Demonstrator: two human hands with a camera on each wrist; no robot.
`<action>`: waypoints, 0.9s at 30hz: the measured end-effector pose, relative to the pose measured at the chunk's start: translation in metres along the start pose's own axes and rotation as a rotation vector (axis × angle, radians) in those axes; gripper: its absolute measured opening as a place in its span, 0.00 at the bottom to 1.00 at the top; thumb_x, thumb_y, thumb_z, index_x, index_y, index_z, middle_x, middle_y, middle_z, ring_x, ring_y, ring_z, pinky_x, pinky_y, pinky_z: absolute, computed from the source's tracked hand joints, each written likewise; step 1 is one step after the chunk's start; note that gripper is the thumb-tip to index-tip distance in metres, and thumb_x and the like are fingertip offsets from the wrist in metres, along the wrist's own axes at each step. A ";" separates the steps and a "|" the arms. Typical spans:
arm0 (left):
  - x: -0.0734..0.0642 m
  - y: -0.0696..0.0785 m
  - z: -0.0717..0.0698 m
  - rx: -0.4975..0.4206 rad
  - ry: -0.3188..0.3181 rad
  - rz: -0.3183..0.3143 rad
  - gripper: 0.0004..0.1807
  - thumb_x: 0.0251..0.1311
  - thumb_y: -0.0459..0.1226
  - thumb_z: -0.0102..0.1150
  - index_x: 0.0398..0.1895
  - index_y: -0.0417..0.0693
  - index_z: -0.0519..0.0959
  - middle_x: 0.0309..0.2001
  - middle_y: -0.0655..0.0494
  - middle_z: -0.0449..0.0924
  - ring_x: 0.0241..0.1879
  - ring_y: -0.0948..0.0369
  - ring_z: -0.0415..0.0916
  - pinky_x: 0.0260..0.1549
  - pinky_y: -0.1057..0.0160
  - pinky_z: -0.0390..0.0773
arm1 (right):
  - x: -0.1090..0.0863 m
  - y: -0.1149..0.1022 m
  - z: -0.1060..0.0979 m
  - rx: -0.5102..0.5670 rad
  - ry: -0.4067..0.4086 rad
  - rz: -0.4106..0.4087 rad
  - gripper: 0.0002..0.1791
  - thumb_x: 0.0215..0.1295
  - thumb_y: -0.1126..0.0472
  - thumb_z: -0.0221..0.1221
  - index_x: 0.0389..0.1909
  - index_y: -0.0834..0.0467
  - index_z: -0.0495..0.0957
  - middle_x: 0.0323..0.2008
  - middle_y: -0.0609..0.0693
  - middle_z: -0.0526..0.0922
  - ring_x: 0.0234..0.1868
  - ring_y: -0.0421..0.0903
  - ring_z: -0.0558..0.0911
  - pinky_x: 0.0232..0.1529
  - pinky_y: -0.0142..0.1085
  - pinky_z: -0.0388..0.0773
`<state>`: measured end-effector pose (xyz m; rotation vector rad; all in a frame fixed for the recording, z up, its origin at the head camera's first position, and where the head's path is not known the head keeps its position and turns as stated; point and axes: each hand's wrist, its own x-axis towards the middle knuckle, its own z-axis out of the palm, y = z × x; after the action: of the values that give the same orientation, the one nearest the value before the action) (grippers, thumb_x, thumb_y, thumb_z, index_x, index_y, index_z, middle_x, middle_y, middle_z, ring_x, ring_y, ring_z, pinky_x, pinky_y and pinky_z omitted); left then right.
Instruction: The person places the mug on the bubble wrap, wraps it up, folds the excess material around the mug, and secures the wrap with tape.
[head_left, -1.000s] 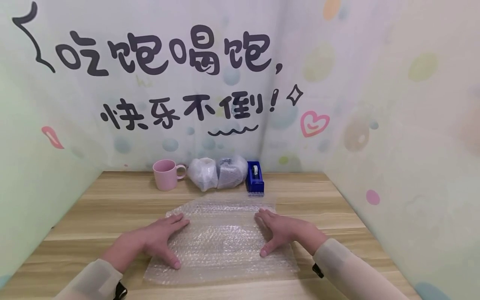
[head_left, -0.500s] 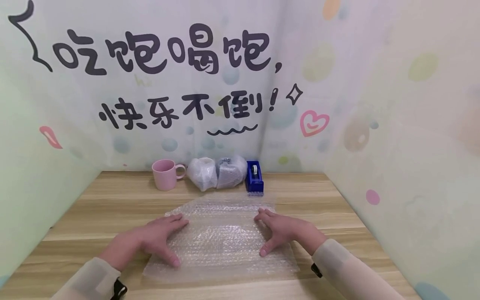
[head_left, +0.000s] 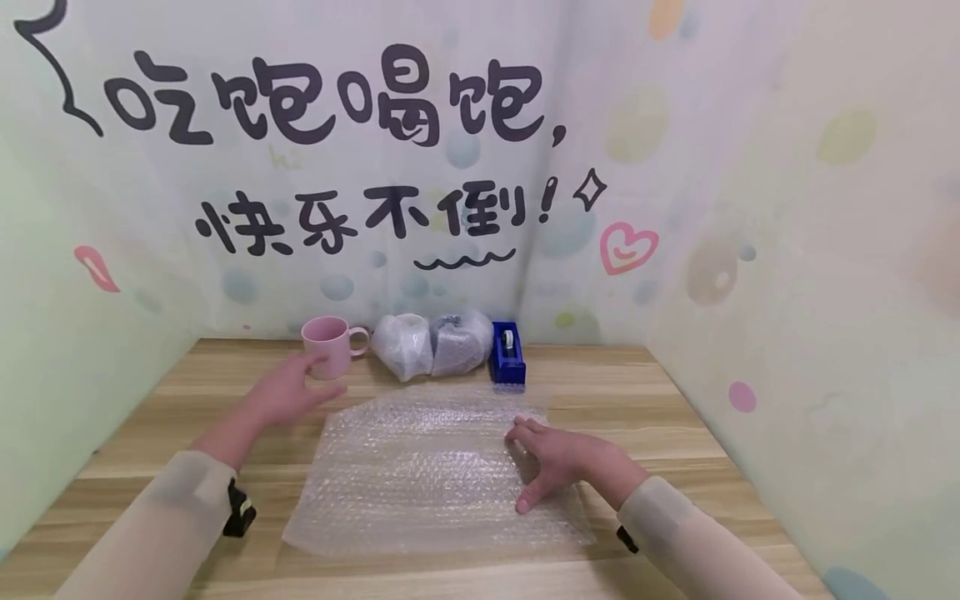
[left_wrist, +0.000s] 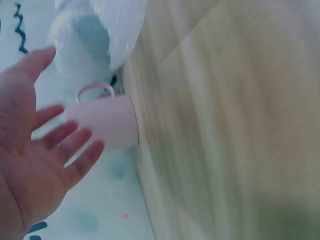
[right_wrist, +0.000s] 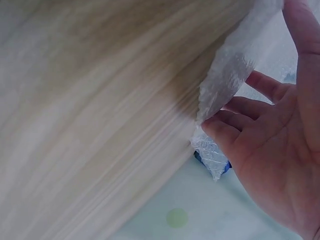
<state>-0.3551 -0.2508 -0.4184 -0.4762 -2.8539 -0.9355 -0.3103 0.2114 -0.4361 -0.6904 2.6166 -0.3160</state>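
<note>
A sheet of clear bubble wrap lies flat on the wooden table. On its right part rests my right hand, thumb and fingers spread; the right wrist view shows these fingertips touching the bubble wrap. My left hand is off the sheet, stretched towards a pink mug that stands upright at the back left. In the left wrist view the fingers of the left hand are spread and slightly bent in front of the mug. Whether they touch it cannot be told.
Two bundles wrapped in bubble wrap, a left one and a right one, sit beside the mug at the back. To their right stands a blue tape dispenser. Walls close off the wooden table at the back and both sides.
My left hand has lifted off the left edge of the bubble wrap and moved forward to the mug. The right hand has stayed in place on the sheet.
</note>
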 end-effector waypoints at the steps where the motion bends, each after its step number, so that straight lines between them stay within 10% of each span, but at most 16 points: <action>1: 0.006 -0.003 -0.002 -0.011 0.034 -0.017 0.44 0.73 0.50 0.70 0.77 0.26 0.67 0.69 0.21 0.73 0.66 0.28 0.75 0.64 0.27 0.78 | 0.000 0.000 0.000 -0.001 0.000 -0.001 0.60 0.52 0.35 0.82 0.81 0.52 0.63 0.88 0.67 0.49 0.88 0.68 0.56 0.84 0.63 0.61; 18: 0.070 -0.025 0.015 -0.302 0.174 -0.335 0.64 0.67 0.51 0.73 0.82 0.22 0.39 0.76 0.15 0.57 0.75 0.28 0.63 0.79 0.33 0.65 | 0.002 0.005 0.002 -0.002 0.001 -0.024 0.61 0.53 0.34 0.81 0.81 0.53 0.62 0.89 0.66 0.49 0.88 0.67 0.56 0.84 0.62 0.61; 27: 0.072 -0.027 0.015 -0.180 0.259 -0.360 0.53 0.66 0.52 0.73 0.74 0.19 0.58 0.67 0.17 0.69 0.68 0.27 0.71 0.74 0.33 0.72 | 0.002 0.006 0.002 0.001 0.010 -0.025 0.60 0.53 0.34 0.81 0.81 0.53 0.62 0.89 0.66 0.48 0.88 0.66 0.55 0.85 0.61 0.61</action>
<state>-0.4322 -0.2439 -0.4316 0.1485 -2.6732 -1.2150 -0.3135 0.2149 -0.4405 -0.7237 2.6187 -0.3284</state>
